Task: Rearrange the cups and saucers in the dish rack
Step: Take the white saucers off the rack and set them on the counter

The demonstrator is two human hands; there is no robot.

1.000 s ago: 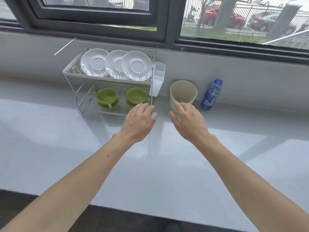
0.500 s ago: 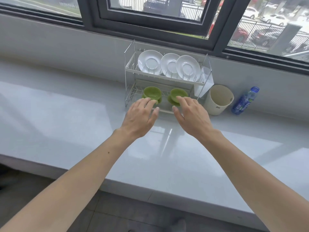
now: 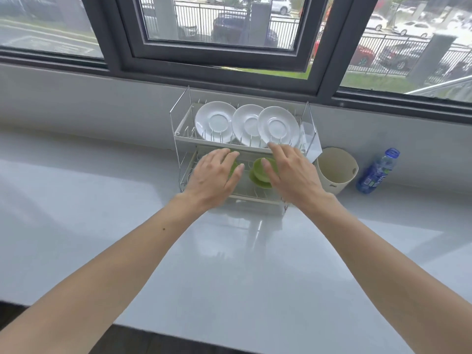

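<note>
Your two hands are stretched out to the dish rack (image 3: 255, 199), which stands at the far edge of the worktop (image 3: 229, 264), close to the wall under the window. Your left hand (image 3: 214, 177) is in front of the lower tier, fingers straight and relaxed, holding nothing. It covers most of the left green cup (image 3: 233, 166), and I cannot tell if it touches it. Your right hand (image 3: 293, 175) also has loose, straight fingers and grips nothing. Its fingertips are at the front rail of the upper tier and its thumb is just beside the right green cup (image 3: 259, 169), which sits on a green saucer (image 3: 260, 185). Three white saucers (image 3: 249, 123) stand upright in the upper tier, overlapping one another. Just to the right of the rack stands a beige container (image 3: 332, 186), and further right along the far edge a blue bottle (image 3: 375, 175).
</note>
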